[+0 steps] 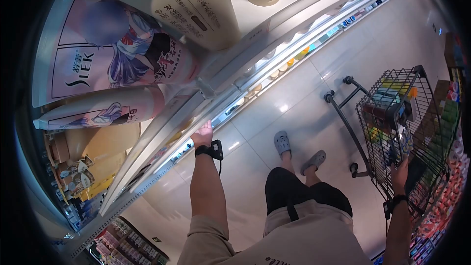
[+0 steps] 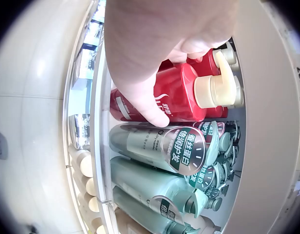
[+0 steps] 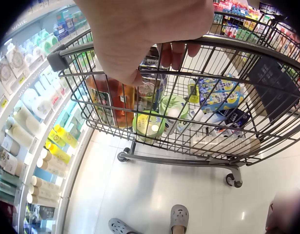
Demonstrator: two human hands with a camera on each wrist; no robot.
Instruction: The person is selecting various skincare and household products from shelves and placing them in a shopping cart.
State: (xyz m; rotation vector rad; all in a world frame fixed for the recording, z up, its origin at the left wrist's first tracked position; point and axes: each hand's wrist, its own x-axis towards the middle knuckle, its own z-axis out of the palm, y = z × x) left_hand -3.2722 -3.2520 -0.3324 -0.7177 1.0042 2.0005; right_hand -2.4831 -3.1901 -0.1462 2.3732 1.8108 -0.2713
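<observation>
My left hand (image 1: 202, 135) reaches to the shelving below the near shelf. In the left wrist view its thumb lies along the front of a red pump bottle (image 2: 181, 87) with a cream pump head, and the fingers go round its far side, partly hidden. Pale green bottles (image 2: 150, 178) lie beside it in that view, with round labels on some. At the shopping cart, my right hand (image 3: 145, 34) grips the top rim (image 3: 228, 45) of the wire basket, thumb on the near side and fingertips over the inside. Tubs with green lids (image 3: 149, 124) and amber bottles (image 3: 123, 100) show in the basket.
Pink SLEK packages (image 1: 113, 49) and a cream bottle (image 1: 196, 10) stand close on the upper shelf. The shelf edge (image 1: 245, 49) runs diagonally over the left arm. Tiled floor (image 1: 265, 127) lies between shelving and cart. Colourful packages (image 1: 441, 206) line the far right.
</observation>
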